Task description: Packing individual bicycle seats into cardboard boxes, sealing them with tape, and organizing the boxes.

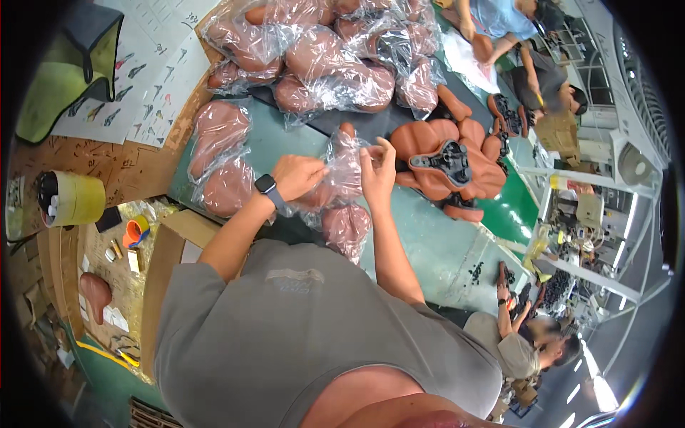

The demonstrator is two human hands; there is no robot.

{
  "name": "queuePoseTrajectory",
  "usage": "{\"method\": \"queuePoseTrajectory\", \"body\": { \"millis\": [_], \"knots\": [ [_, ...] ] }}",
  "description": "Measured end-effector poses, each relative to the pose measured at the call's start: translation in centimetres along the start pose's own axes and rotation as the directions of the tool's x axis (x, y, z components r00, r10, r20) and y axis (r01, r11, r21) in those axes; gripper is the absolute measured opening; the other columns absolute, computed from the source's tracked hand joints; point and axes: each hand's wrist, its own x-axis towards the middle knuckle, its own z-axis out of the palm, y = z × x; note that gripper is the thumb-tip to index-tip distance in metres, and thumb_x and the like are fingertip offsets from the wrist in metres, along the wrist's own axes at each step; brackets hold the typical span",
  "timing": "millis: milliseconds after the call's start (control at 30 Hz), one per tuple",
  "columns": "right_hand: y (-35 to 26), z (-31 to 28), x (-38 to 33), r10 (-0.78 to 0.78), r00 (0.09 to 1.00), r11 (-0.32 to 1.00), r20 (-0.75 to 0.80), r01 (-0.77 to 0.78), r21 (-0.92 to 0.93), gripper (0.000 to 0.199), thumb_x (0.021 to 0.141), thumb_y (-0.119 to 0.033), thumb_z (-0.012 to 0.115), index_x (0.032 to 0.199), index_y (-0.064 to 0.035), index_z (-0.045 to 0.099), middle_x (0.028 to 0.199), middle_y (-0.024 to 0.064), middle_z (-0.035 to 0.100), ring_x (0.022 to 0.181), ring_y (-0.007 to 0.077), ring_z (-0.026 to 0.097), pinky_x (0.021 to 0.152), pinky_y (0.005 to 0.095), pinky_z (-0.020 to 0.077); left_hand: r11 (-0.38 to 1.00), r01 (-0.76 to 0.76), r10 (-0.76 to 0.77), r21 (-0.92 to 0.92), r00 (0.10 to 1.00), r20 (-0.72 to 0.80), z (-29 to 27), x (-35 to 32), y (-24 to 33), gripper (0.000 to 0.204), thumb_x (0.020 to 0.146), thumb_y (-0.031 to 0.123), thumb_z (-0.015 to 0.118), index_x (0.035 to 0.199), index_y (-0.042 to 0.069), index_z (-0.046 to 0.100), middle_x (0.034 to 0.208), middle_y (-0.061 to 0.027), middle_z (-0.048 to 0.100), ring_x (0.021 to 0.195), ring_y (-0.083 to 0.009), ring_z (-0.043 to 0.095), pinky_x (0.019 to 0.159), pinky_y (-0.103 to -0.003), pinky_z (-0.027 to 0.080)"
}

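Observation:
My left hand [298, 175], with a dark watch on its wrist, grips the left side of a clear plastic bag [344, 165] that holds a brown saddle-shaped part [347, 227]. My right hand [378, 168] pinches the bag's upper right edge. The bagged part hangs over the green table [421, 235], just in front of my grey shirt. A second brown part shows through the bag between my hands.
Bagged brown parts [221, 157] lie left and in a heap at the back [328, 57]. Unbagged brown parts with black undersides [446, 160] sit right. A yellow tape roll [71, 200], cardboard box [168, 250] and paper sheets [143, 78] are left. Other people work right and behind.

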Motion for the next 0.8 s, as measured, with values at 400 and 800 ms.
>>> {"method": "queuePoseTrajectory", "body": {
  "millis": [400,800],
  "knots": [
    [17.6,5.2,3.2,-0.011,0.716,0.752,0.698,0.466,-0.466,0.066,0.076,-0.031,0.083,0.133,-0.0052,0.063,0.108,0.0227,0.076,0.105,0.0446,0.074,0.095,0.0558,0.0567,0.768,-0.046,0.068,0.639,0.998,-0.01,0.8,31.6,-7.6,0.112,0.08,0.042,0.095,0.172,0.016,0.038,0.177,-0.0208,0.036,0.168,-0.0368,0.027,0.134,-0.065,0.024],
    [27.5,-0.2,29.3,0.334,0.942,0.885,-0.042,-0.328,-0.33,0.091,0.092,-0.061,0.082,0.149,0.0068,0.06,0.138,0.0315,0.07,0.129,0.0454,0.069,0.111,0.0497,0.0535,0.743,-0.572,0.297,0.348,0.748,0.594,7.3,18.3,-7.9,0.007,0.089,0.016,0.068,0.091,0.018,0.075,0.097,-0.0029,0.074,0.107,-0.025,0.072,0.126,-0.051,0.041]
  ]
}}
